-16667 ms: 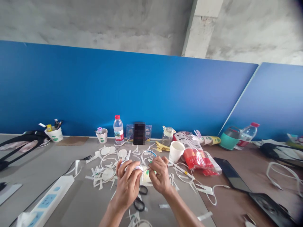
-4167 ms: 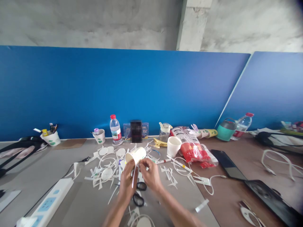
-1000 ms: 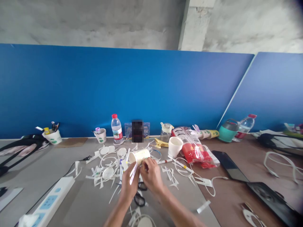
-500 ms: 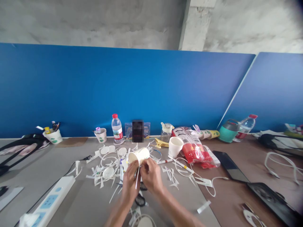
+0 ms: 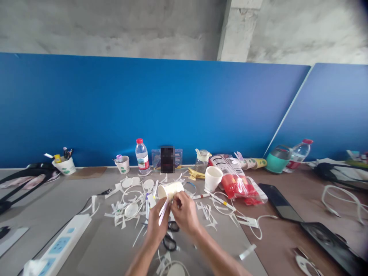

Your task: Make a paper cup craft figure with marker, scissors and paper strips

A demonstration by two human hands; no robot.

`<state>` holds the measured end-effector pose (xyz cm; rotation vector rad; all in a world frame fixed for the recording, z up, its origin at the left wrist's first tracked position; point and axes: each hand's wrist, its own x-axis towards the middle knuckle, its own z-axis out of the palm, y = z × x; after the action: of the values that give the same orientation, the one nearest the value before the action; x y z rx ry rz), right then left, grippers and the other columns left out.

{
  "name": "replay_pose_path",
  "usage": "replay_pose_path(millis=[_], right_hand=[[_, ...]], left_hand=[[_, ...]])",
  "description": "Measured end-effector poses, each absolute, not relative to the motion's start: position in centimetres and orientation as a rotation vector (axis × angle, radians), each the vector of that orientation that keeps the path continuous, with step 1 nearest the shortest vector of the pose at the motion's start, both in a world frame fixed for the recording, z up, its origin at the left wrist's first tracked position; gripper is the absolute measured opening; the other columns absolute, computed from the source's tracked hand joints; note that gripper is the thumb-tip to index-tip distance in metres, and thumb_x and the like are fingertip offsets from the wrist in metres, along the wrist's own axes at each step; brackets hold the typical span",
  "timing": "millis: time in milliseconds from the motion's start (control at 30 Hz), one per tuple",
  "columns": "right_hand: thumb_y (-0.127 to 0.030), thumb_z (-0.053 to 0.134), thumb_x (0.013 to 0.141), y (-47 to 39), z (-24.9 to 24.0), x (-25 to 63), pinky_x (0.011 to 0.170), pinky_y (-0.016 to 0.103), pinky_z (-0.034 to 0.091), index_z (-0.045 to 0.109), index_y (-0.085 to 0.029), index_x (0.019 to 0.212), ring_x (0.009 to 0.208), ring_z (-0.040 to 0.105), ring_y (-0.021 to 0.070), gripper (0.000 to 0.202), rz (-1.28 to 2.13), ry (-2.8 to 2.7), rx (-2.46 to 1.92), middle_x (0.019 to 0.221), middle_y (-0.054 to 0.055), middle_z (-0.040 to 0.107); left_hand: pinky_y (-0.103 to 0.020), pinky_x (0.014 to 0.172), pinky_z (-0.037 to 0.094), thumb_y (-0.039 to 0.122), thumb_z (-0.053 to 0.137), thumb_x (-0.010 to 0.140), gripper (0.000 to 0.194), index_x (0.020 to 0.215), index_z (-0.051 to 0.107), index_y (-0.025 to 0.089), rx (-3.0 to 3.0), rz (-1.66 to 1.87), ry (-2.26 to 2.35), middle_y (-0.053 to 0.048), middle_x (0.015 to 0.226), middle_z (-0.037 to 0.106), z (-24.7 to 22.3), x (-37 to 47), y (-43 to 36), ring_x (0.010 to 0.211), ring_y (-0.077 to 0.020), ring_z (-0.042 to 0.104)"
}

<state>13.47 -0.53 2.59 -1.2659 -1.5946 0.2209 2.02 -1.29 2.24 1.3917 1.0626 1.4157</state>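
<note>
A white paper cup (image 5: 175, 188) lies sideways above the table, its mouth turned left. My left hand (image 5: 157, 220) is closed at its lower left, and a white paper strip (image 5: 163, 213) hangs down across that hand. With bent fingers pinched together, my right hand (image 5: 184, 212) grips the lower right of the cup; its fingertips are partly hidden. Below my hands, the black handles of scissors (image 5: 169, 242) show between the wrists, the blades covered. Another white paper cup (image 5: 213, 178) stands upright to the right.
Cut paper scraps (image 5: 131, 210) lie left of my hands, more at right. Behind stand a water bottle (image 5: 142, 159), a glass jar (image 5: 202, 161) and a red plastic pack (image 5: 234, 182). A power strip (image 5: 61, 245) lies at left, a phone (image 5: 280, 203) at right.
The cup has shifted slightly right. The paper strip has swung and now shows broader in front of my left hand. More of the scissor handles shows below.
</note>
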Motion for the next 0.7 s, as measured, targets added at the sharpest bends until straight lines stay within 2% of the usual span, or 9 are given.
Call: replay_pose_path(millis=[200,467,600,700], right_hand=[[-0.008,0.042,0.069,-0.5,2.6,13.6,0.052,0.022,0.029,0.041,-0.021,0.058,0.055,0.043,0.0119,0.016,0.226,-1.597,-1.263,0.058,-0.003,0.045],[-0.011,0.043,0.070,-0.5,3.1,14.0,0.050,0.021,0.029,0.042,-0.021,0.058,0.052,0.042,0.0110,0.015,0.292,-1.572,-1.213,0.056,-0.004,0.044],[-0.013,0.043,0.070,-0.5,3.4,14.1,0.050,0.021,0.030,0.040,-0.021,0.058,0.051,0.042,0.0110,0.014,0.412,-1.536,-1.202,0.055,-0.005,0.043],[-0.016,0.042,0.069,-0.4,3.5,14.4,0.050,0.021,0.031,0.039,-0.021,0.058,0.052,0.041,0.0111,0.013,0.519,-1.473,-1.203,0.054,-0.005,0.042]], left_hand=[[-0.027,0.070,0.048,0.039,0.064,0.077,0.022,0.076,0.069,0.017,1.469,1.391,1.090,-0.004,0.074,0.069,2.4,2.0,-1.3,0.073,-0.0211,0.064],[-0.029,0.066,0.051,0.037,0.065,0.075,0.021,0.076,0.071,0.018,1.354,1.394,1.183,-0.002,0.068,0.069,2.3,1.7,-0.6,0.072,-0.0219,0.063],[-0.031,0.072,0.052,0.037,0.065,0.075,0.023,0.077,0.072,0.015,1.359,1.357,1.156,-0.004,0.070,0.071,2.3,1.3,-0.2,0.077,-0.0242,0.065],[-0.035,0.079,0.052,0.036,0.069,0.072,0.022,0.080,0.073,0.016,1.268,1.391,1.192,-0.005,0.080,0.073,2.1,1.2,-0.1,0.085,-0.0265,0.067]])
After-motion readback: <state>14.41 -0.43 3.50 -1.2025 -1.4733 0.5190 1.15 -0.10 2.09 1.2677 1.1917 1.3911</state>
